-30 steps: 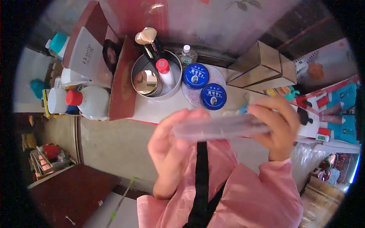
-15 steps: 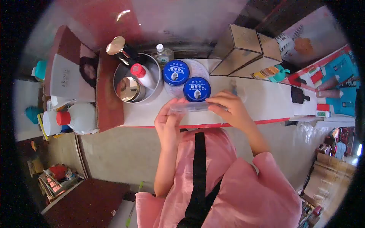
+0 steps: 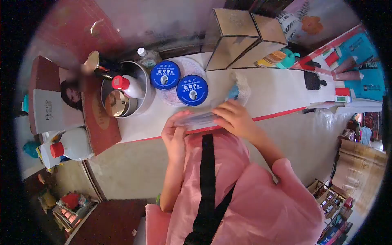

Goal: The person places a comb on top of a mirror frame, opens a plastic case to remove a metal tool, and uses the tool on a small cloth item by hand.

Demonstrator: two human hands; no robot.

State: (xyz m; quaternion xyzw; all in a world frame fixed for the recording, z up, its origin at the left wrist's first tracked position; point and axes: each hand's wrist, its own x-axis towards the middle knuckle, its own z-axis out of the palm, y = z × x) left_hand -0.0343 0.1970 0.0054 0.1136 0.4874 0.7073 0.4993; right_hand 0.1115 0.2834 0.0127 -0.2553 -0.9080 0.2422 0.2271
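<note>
One transparent case (image 3: 197,119), partly hidden.

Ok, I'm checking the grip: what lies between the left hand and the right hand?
A clear plastic item, held by the left hand and the right hand; the head view shows it.

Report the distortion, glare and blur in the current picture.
Head view throughout: black corners frame a fisheye-like round image; glare streaks the red wall; the clear object between the left hand and right hand looks hazy, its details unreadable.
</note>
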